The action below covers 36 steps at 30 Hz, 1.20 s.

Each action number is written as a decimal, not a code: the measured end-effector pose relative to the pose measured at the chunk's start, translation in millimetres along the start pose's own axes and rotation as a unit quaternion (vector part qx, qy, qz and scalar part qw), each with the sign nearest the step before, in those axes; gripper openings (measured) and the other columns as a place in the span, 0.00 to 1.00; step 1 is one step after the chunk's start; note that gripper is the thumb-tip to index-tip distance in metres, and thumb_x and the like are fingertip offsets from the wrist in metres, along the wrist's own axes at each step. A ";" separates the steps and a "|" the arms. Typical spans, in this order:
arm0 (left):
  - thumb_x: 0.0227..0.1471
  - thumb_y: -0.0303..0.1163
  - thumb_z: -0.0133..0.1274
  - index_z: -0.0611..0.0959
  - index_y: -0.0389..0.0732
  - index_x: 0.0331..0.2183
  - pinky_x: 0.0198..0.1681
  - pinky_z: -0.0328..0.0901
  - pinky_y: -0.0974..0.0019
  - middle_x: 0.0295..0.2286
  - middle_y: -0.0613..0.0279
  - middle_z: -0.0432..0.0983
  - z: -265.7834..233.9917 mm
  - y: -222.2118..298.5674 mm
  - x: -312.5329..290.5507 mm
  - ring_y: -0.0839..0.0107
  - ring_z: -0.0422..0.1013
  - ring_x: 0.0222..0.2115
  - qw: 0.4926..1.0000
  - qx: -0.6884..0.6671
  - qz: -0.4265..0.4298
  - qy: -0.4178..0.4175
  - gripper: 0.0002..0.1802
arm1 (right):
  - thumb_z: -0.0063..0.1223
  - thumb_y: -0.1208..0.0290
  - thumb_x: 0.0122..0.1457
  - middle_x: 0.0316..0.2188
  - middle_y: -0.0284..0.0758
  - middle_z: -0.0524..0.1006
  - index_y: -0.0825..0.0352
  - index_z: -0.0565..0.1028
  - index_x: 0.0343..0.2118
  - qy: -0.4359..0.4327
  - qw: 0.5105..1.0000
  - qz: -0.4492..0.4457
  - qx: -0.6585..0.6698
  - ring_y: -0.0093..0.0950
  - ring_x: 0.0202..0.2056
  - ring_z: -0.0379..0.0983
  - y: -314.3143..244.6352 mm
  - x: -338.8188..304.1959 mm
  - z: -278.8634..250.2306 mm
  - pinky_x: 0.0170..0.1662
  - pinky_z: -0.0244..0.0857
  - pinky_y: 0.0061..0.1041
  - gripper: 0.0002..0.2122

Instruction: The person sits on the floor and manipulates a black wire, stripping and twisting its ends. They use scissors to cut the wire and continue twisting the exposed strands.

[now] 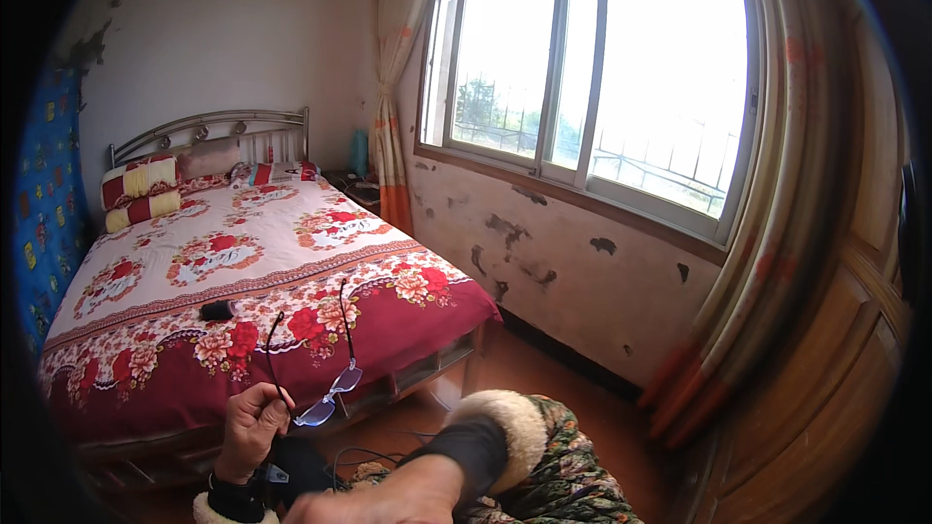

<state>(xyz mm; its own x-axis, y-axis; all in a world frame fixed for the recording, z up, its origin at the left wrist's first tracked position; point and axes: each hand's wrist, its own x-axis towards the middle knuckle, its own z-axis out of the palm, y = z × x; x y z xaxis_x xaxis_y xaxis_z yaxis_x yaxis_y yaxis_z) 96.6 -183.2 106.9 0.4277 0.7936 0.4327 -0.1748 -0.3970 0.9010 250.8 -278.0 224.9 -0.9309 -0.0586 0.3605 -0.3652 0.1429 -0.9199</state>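
Observation:
A pair of eyeglasses (316, 413) with thin black temples is pinched in my left hand (254, 427). Its temples are unfolded and point up toward the bed, and its lenses show a bluish sheen. My left thumb and fingers close on the frame near one hinge. My right hand (403, 497) lies low at the bottom edge, across my body. Its fingers are blurred and partly cut off, so I cannot see what they hold. A dark thin cord (364, 452) loops between the two hands. My right arm has a black cuff under a fluffy cream sleeve edge (505, 427).
A bed with a red and pink floral cover (408, 330) stands ahead, with a small black object (217, 311) on it. Folded bedding (141, 189) lies by the metal headboard (228, 118). A window (592, 87) with curtains (777, 184) and a wooden door (825, 398) are on the right.

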 end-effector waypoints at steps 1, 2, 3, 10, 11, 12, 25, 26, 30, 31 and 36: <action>0.57 0.31 0.49 0.76 0.36 0.29 0.22 0.56 0.79 0.16 0.71 0.67 -1.4 2.8 -2.0 0.84 0.61 0.18 1.000 0.000 -0.006 -0.004 0.08 | 0.36 0.61 0.65 0.40 0.46 0.73 0.78 0.70 0.40 0.038 0.978 -0.139 -0.150 0.35 0.43 0.69 0.6 -19.3 4.0 0.46 0.61 0.31 0.20; 0.57 0.30 0.49 0.77 0.36 0.29 0.22 0.56 0.79 0.17 0.71 0.68 -3.0 6.2 -4.9 0.84 0.62 0.18 1.000 -0.001 -0.014 -0.010 0.08 | 0.40 0.66 0.63 0.37 0.45 0.73 0.76 0.70 0.38 0.119 0.957 -0.140 -0.223 0.35 0.40 0.70 -1.2 -39.8 0.3 0.44 0.62 0.31 0.15; 0.57 0.30 0.49 0.77 0.36 0.30 0.22 0.57 0.79 0.17 0.70 0.68 -3.9 9.9 -6.5 0.84 0.61 0.18 1.000 0.005 0.027 -0.014 0.08 | 0.45 0.73 0.60 0.38 0.44 0.73 0.75 0.71 0.37 0.212 0.920 -0.082 -0.318 0.35 0.39 0.71 -2.1 -54.9 -9.6 0.44 0.63 0.31 0.09; 0.56 0.28 0.50 0.78 0.35 0.28 0.20 0.56 0.78 0.17 0.69 0.69 -8.7 47.7 -12.5 0.85 0.62 0.17 0.995 0.065 0.026 -0.066 0.08 | 0.58 0.80 0.51 0.48 0.37 0.66 0.68 0.61 0.58 0.612 0.686 -0.035 -0.391 0.12 0.21 0.64 5.9 -129.2 -29.6 0.25 0.62 0.13 0.29; 0.55 0.27 0.51 0.78 0.34 0.28 0.20 0.56 0.78 0.17 0.69 0.70 -5.8 52.4 -9.8 0.85 0.62 0.17 0.993 0.065 0.045 -0.089 0.07 | 0.55 0.82 0.51 0.49 0.37 0.67 0.69 0.61 0.57 0.586 0.698 0.003 -0.412 0.12 0.22 0.64 9.2 -132.5 -28.4 0.26 0.62 0.13 0.29; 0.55 0.27 0.51 0.78 0.34 0.29 0.20 0.56 0.78 0.18 0.69 0.70 -3.0 56.8 -6.9 0.85 0.62 0.17 0.989 0.069 0.064 -0.112 0.06 | 0.53 0.84 0.50 0.50 0.36 0.67 0.70 0.61 0.57 0.564 0.707 0.024 -0.426 0.11 0.23 0.64 12.1 -134.6 -27.0 0.26 0.61 0.13 0.28; 0.51 0.25 0.54 0.78 0.35 0.28 0.21 0.62 0.69 0.19 0.59 0.73 -2.5 97.1 -9.4 0.67 0.69 0.18 0.955 0.117 0.213 -0.169 0.03 | 0.50 0.88 0.51 0.25 0.36 0.73 0.73 0.74 0.32 0.556 0.682 -0.033 -0.474 0.20 0.19 0.71 -10.2 -125.2 -4.0 0.21 0.63 0.19 0.06; 0.51 0.25 0.55 0.79 0.35 0.28 0.20 0.62 0.69 0.19 0.59 0.73 -4.0 99.4 -10.6 0.68 0.69 0.18 0.956 0.102 0.222 -0.164 0.04 | 0.50 0.87 0.51 0.24 0.37 0.73 0.74 0.74 0.32 0.583 0.681 -0.067 -0.437 0.19 0.18 0.70 -16.2 -124.0 2.6 0.20 0.63 0.18 0.06; 0.47 0.20 0.56 0.80 0.33 0.25 0.17 0.62 0.69 0.16 0.59 0.74 0.4 106.3 -17.0 0.69 0.68 0.14 0.946 0.056 0.296 -0.119 0.02 | 0.55 0.82 0.50 0.21 0.40 0.73 0.75 0.75 0.33 0.515 0.634 -0.158 -0.554 0.21 0.17 0.70 -36.7 -115.5 25.4 0.19 0.61 0.16 0.07; 0.46 0.19 0.57 0.80 0.32 0.25 0.16 0.62 0.69 0.16 0.58 0.74 2.3 108.8 -18.6 0.69 0.68 0.13 0.941 0.049 0.311 -0.124 0.02 | 0.57 0.82 0.48 0.21 0.40 0.73 0.75 0.75 0.34 0.492 0.635 -0.186 -0.566 0.21 0.17 0.70 -39.8 -113.6 29.3 0.18 0.61 0.17 0.09; 0.45 0.18 0.57 0.80 0.26 0.27 0.17 0.63 0.68 0.18 0.54 0.74 -1.5 129.0 -21.9 0.67 0.68 0.15 0.913 0.042 0.320 -0.250 0.04 | 0.53 0.79 0.55 0.09 0.29 0.63 0.71 0.72 0.31 0.442 0.594 -0.337 -0.581 0.14 0.06 0.57 -31.0 -105.6 30.1 0.09 0.53 0.12 0.03</action>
<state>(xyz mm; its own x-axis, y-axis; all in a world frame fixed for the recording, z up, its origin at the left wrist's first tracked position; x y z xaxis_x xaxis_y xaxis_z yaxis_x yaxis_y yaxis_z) 63.3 -251.1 213.7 0.6165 0.0856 0.7827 -0.4716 -0.7559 0.4541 360.5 -305.9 210.6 -0.0216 -0.0213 0.9995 0.0680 0.9974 0.0228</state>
